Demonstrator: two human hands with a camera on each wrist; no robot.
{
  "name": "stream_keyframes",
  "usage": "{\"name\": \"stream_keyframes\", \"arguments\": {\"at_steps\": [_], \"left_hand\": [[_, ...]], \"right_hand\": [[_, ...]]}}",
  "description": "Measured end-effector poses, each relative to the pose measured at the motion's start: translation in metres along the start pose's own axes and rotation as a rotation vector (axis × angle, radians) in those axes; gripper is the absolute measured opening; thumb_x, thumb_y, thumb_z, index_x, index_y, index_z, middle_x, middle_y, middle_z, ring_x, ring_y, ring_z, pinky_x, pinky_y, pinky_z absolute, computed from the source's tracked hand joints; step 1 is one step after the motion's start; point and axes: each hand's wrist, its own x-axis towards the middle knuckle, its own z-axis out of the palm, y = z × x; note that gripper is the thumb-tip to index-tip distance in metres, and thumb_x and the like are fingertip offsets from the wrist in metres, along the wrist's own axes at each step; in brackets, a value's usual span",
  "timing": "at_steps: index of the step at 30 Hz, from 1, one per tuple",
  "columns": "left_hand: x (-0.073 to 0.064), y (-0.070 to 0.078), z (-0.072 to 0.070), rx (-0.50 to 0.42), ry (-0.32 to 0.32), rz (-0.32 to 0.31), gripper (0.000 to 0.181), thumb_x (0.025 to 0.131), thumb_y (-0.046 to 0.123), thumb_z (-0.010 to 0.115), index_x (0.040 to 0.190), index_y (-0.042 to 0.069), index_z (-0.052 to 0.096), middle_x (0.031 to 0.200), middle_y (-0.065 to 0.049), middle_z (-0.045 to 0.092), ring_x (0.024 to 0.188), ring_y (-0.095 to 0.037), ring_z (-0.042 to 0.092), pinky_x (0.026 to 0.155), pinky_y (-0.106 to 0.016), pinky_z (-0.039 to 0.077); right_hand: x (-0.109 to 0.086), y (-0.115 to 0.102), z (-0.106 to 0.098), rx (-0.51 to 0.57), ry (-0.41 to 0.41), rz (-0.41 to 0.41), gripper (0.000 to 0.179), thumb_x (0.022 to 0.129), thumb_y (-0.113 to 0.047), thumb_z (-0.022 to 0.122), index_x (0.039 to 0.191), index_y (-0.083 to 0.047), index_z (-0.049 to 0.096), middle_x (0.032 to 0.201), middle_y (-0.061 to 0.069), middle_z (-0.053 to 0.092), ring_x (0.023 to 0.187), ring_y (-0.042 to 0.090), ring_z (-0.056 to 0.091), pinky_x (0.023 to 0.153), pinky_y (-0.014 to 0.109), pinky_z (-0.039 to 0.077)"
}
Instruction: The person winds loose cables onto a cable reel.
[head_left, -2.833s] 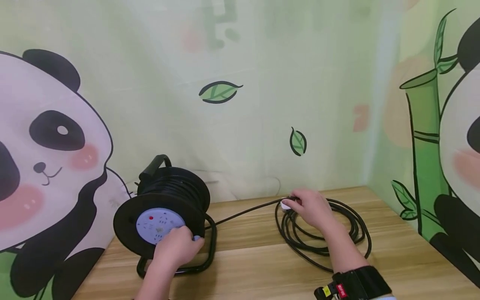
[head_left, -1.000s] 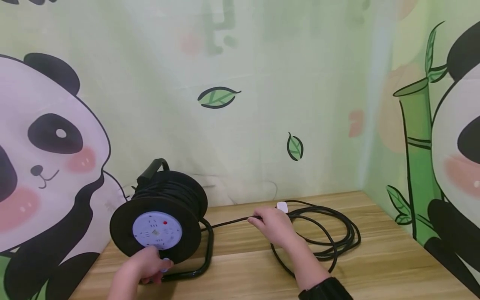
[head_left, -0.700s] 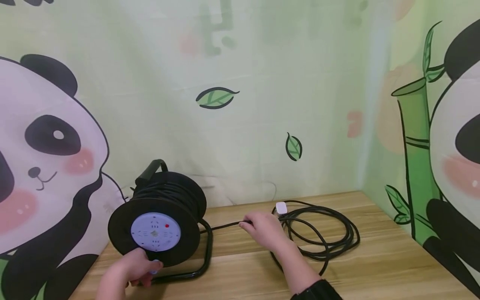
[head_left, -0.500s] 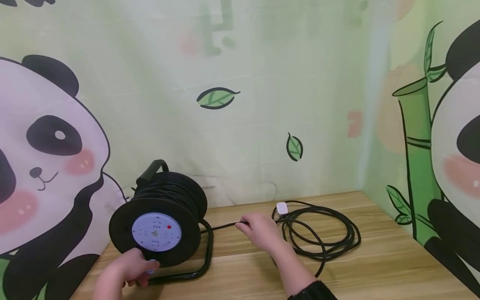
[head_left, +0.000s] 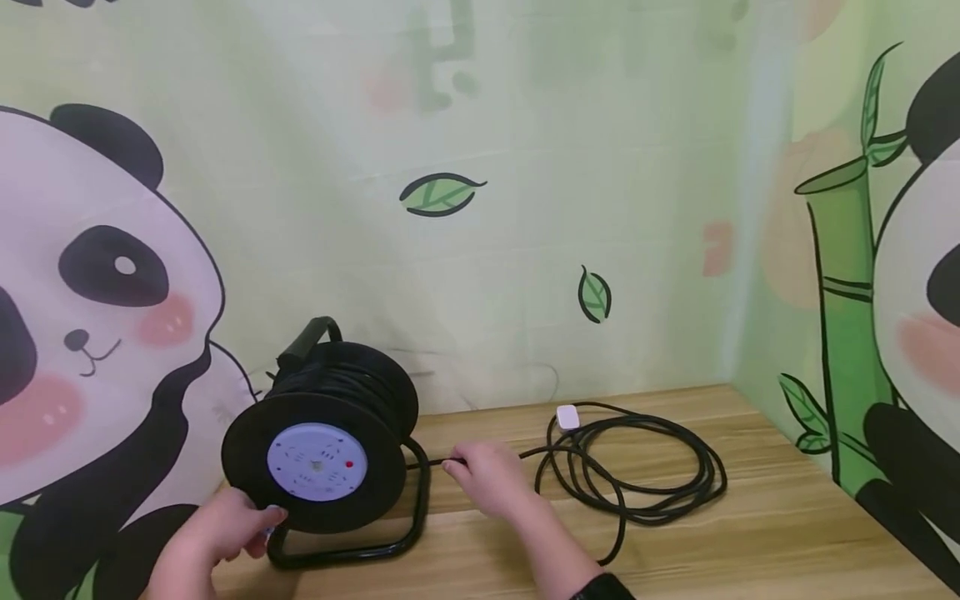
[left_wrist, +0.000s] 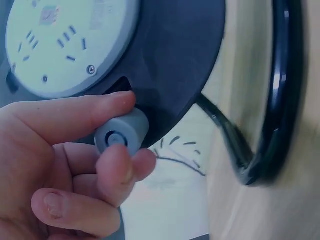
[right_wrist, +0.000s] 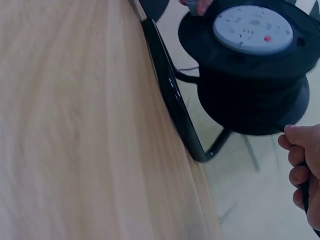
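A black cable reel (head_left: 247, 454) with a pale socket panel (head_left: 317, 462) stands on the left of the table, its drum wound with cable. My left hand (head_left: 225, 529) pinches the small grey crank knob (left_wrist: 131, 129) on the reel's lower left rim; thumb and fingers lie round it in the left wrist view. Just right of the reel, my right hand (head_left: 491, 479) grips the black cable (head_left: 534, 452) that runs onto the drum. In the right wrist view the right hand (right_wrist: 307, 167) has its fingers curled round the cable, close to the drum.
Loose coils of cable (head_left: 701, 492) lie on the wooden table (head_left: 780, 517) at the right, with a white plug (head_left: 567, 417) at their back edge. A black tube frame (head_left: 352, 553) carries the reel. Behind hangs a panda-printed backdrop (head_left: 510, 208).
My right hand has slid left along the cable towards the reel. My left hand has carried the knob round to the lower left, and the socket panel has turned with the reel.
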Motion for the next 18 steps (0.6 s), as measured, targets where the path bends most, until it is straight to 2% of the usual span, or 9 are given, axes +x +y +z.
{"name": "stream_keyframes", "arguments": {"at_steps": [5,12,15,18], "left_hand": [[-0.005,-0.003,-0.012,-0.062,0.046,-0.018,0.041,0.09,0.036,0.06,0.062,0.006,0.059,0.058,-0.005,0.056,0.058,-0.02,0.044,0.055,-0.033,0.031],[-0.006,-0.003,-0.014,-0.077,0.067,-0.009,0.041,0.09,0.036,0.06,0.062,0.006,0.059,0.057,-0.004,0.056,0.056,-0.019,0.044,0.053,-0.032,0.031],[-0.006,-0.003,-0.013,-0.068,0.066,-0.003,0.041,0.091,0.035,0.06,0.061,0.006,0.059,0.057,-0.004,0.056,0.055,-0.019,0.044,0.053,-0.032,0.031],[-0.007,-0.002,-0.013,-0.066,0.063,-0.004,0.041,0.091,0.035,0.06,0.061,0.006,0.059,0.057,-0.004,0.055,0.055,-0.019,0.043,0.053,-0.032,0.03]], "right_hand": [[0.001,-0.008,0.011,0.012,-0.007,-0.052,0.021,0.096,-0.027,0.058,0.075,-0.023,0.06,0.06,-0.015,0.047,0.056,0.003,0.046,0.055,0.025,0.04],[-0.001,-0.012,0.012,0.026,0.004,-0.036,0.022,0.095,-0.028,0.059,0.073,-0.024,0.059,0.059,-0.016,0.046,0.054,0.003,0.044,0.055,0.026,0.038],[-0.002,-0.012,0.01,-0.001,0.006,-0.029,0.019,0.094,-0.029,0.061,0.075,-0.024,0.062,0.059,-0.017,0.048,0.056,0.003,0.046,0.058,0.028,0.04],[-0.003,-0.012,0.006,-0.072,-0.005,-0.003,0.014,0.092,-0.034,0.062,0.083,-0.024,0.067,0.064,-0.018,0.054,0.062,0.003,0.05,0.061,0.029,0.042]]}}
